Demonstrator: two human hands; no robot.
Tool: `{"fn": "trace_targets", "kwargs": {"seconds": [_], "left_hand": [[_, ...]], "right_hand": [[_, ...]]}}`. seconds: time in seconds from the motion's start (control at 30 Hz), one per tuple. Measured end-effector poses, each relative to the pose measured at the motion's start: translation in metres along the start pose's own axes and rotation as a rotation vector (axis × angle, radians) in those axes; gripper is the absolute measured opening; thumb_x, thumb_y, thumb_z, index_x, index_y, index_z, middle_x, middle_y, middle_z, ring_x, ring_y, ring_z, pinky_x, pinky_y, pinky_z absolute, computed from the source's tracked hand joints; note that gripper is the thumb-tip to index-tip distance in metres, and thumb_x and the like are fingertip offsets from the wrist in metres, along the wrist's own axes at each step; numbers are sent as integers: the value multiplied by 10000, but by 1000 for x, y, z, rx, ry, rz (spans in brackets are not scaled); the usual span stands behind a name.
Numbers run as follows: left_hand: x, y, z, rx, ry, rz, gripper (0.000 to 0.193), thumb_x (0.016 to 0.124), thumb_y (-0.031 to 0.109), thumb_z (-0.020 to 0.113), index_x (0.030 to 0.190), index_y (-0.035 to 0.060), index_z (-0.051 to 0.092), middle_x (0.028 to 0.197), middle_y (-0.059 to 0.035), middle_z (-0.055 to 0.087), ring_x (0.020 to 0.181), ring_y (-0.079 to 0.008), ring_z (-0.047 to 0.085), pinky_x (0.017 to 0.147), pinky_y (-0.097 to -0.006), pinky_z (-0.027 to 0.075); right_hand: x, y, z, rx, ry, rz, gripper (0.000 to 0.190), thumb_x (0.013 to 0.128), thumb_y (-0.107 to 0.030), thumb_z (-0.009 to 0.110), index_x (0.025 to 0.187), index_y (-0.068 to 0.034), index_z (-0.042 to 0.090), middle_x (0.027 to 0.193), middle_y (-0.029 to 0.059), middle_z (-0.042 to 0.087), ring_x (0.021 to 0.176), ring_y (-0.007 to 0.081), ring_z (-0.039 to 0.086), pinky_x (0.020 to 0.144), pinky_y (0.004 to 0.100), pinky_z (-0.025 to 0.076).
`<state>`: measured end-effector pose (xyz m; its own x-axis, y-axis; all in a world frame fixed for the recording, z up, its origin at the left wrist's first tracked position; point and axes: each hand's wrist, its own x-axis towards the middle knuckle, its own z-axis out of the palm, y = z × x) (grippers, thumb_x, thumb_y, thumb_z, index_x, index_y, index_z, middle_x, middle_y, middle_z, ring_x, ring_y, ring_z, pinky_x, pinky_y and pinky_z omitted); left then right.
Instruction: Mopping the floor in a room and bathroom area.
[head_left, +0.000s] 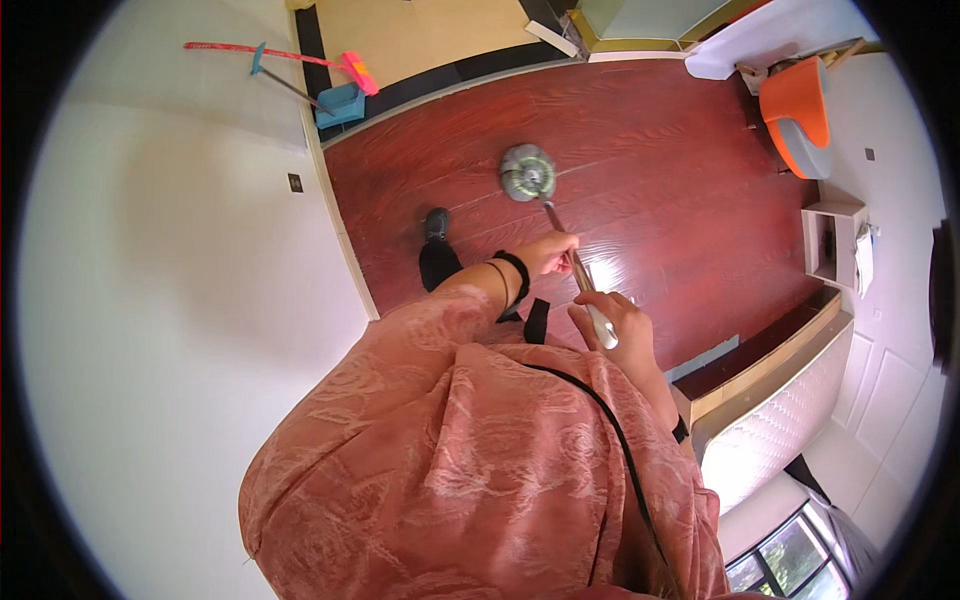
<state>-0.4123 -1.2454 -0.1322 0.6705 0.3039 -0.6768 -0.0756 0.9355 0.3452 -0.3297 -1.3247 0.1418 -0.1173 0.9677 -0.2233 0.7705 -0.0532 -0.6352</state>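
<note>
A round mop head (528, 173) with grey strands lies flat on the dark red wood floor (480, 120). From it a metal mop handle (583, 278) with a white end grip runs back towards my body. My left hand (553, 253) is closed around the middle of the handle. Nearer to me, my right hand (616, 319) holds the handle by its white end grip, fingers wrapped over it. Both hands are in front of my pink patterned top.
A blue dustpan (341, 106) and a pink broom (360, 73) lean by the left wall (225, 225). At right stand an orange and grey chair (795, 112), a small white cabinet (834, 244) and a bed frame (765, 352) with a tilted mattress (780, 420).
</note>
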Motion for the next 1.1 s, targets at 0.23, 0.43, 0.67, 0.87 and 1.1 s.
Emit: {"fn": "trace_targets", "kwargs": {"seconds": [0.23,0.43,0.67,0.87,1.1], "left_hand": [[-34,-21,-10,-159,-3,77,104,735,202,510,709,103,490,666,-17,490,611,-152,475,665,-324,404],[-81,-38,-66,-240,329,23,101,727,175,506,762,80,499,703,-47,512,637,-185,523,651,-359,444],[-125,-39,-108,-319,502,53,91,719,130,512,769,56,494,704,-76,516,652,-198,535,648,-354,463],[-115,-60,-92,-373,242,136,77,728,136,508,728,67,474,669,-59,499,665,-191,531,680,-368,458],[-152,-78,-109,-421,264,213,81,705,152,526,720,83,486,676,-44,480,672,-193,523,689,-379,451]], "right_hand": [[-7,4,8,-40,-34,-74,143,744,-229,607,813,-106,630,647,100,570,570,267,579,525,354,461],[7,-5,35,169,-166,-230,156,747,-199,596,866,-103,628,767,116,615,673,273,599,600,347,474],[16,-28,77,257,-281,-276,213,766,-187,586,959,-100,600,847,125,618,789,292,590,683,349,466],[-9,-64,71,99,-256,-333,181,756,-162,589,922,-94,613,778,130,607,666,273,596,587,334,472],[-22,-91,110,39,-255,-433,160,726,-135,600,881,-102,616,696,112,583,589,257,579,531,337,464]]}}
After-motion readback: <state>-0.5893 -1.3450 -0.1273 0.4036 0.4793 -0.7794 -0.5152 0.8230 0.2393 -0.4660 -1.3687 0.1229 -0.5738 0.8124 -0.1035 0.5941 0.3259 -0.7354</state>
